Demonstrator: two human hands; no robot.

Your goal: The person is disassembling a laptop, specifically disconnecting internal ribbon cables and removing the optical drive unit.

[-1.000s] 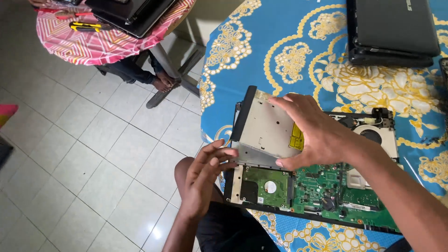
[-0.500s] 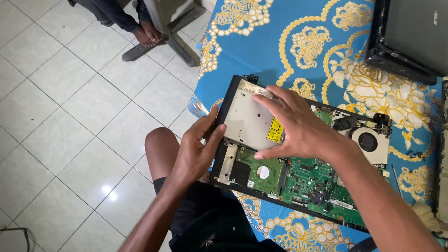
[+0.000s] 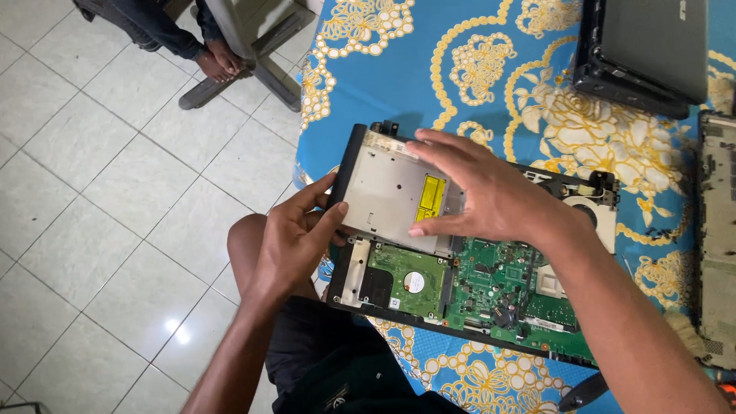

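A flat silver-grey metal optical drive (image 3: 387, 195) with a black front edge lies at centre frame, seated in the left end of an opened black laptop base (image 3: 468, 287). A small yellow rectangular label (image 3: 431, 198) sits on the drive's top, right of its middle. The right hand (image 3: 483, 192) lies flat over the drive, fingers spread, fingertips touching the metal; it grips nothing. The left hand (image 3: 295, 234) touches the drive's black front edge with thumb and fingertips, not closed around it. Just below the drive sits a hard disk with a green circuit board (image 3: 406, 280); right of that, the green mainboard (image 3: 506, 284). All rest on a blue tablecloth with yellow floral pattern (image 3: 491, 69). A closed black laptop (image 3: 644, 50) lies at upper right.
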